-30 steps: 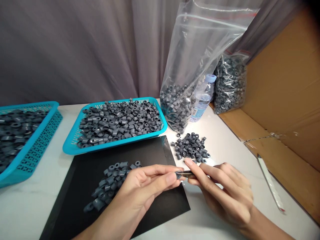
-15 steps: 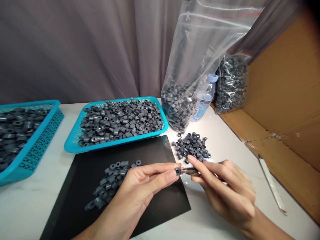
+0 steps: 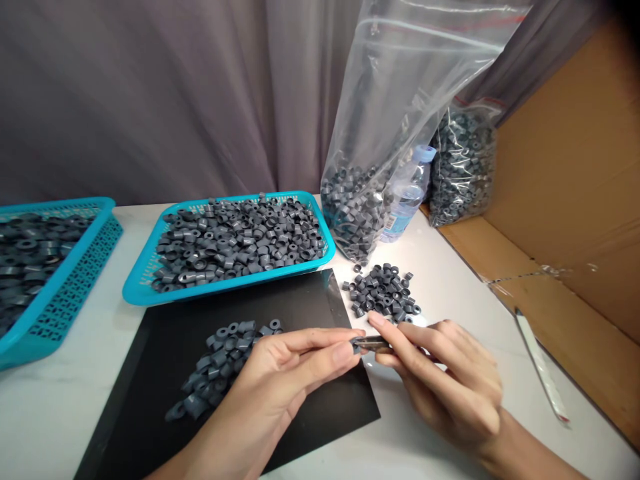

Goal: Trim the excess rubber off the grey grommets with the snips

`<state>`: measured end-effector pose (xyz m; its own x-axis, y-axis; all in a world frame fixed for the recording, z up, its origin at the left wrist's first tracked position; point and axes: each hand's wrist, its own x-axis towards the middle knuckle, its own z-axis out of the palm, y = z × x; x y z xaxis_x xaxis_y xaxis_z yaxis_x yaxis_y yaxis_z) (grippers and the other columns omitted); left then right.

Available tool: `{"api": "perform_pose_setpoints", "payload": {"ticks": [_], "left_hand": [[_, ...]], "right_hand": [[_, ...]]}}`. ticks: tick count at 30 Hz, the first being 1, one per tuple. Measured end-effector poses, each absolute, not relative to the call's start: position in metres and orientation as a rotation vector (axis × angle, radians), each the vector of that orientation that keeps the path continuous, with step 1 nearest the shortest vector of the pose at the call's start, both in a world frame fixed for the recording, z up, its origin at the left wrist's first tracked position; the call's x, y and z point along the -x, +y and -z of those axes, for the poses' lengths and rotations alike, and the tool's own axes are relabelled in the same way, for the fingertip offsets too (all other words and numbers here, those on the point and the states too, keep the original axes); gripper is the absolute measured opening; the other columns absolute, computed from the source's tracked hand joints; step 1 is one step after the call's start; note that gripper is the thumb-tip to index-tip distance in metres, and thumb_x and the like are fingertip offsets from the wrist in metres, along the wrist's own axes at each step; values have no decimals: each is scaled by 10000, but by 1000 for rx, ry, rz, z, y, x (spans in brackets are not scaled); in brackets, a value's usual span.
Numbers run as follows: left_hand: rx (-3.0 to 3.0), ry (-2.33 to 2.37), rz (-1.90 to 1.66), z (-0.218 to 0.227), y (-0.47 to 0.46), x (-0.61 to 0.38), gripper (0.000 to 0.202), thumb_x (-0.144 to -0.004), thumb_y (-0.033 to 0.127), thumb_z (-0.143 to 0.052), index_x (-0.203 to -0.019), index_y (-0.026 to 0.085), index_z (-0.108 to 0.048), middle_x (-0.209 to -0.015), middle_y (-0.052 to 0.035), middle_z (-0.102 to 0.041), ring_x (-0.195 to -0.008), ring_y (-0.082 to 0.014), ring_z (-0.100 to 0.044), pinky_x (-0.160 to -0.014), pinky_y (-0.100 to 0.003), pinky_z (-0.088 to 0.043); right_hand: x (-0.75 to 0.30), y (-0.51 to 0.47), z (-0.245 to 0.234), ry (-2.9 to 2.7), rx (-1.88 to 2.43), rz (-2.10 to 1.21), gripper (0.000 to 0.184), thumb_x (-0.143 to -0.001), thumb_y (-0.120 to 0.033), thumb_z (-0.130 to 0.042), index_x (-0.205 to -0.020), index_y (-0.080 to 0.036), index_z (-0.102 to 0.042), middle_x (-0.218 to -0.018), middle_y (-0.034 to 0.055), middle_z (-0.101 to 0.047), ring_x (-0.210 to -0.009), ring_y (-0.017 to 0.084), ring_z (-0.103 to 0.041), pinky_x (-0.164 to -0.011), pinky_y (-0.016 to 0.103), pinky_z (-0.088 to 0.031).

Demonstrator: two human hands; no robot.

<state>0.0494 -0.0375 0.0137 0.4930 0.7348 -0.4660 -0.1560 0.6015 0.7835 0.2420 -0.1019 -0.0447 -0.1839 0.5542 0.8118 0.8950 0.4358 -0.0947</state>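
Between thumb and fingers my left hand (image 3: 295, 373) pinches a small grey plastic ring (image 3: 356, 347), mostly hidden by the fingertips. My right hand (image 3: 445, 380) is closed around a small pointed metal tool (image 3: 374, 343). Its tip meets the ring's right side, while the handle is hidden in my fingers, so its exact kind is unclear. Partly behind my left hand, a pile of grey rings (image 3: 220, 360) lies on a black mat (image 3: 320, 427). Just beyond my right hand, smaller grey rings (image 3: 383, 290) are heaped on the white table (image 3: 350, 460).
Two blue-green baskets, one in the middle (image 3: 230, 287) and one at left (image 3: 70, 293), hold many grey rings. At back right stand a clear zip bag (image 3: 360, 207) of rings, a water bottle (image 3: 407, 193) and another filled bag (image 3: 463, 167). A white stick-shaped object (image 3: 543, 370) lies beside cardboard (image 3: 575, 173).
My right hand has shifted left, bringing the metal tool's tip onto the ring. The ring has turned slightly, and its hole no longer faces me as clearly.
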Motion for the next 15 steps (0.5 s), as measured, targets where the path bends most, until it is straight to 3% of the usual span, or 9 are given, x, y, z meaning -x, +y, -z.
{"api": "perform_pose_setpoints", "payload": {"ticks": [15], "left_hand": [[-711, 1000, -580, -8, -39, -46, 119, -772, 282, -854, -867, 218, -822, -976, -44, -825, -1053, -208, -737, -906, -234, -592]], "right_hand": [[-245, -104, 39, -1931, 1219, 646, 322, -968, -115, -629, -1282, -66, -678, -881, 96, -753, -604, 133, -486, -589, 316, -367]]}}
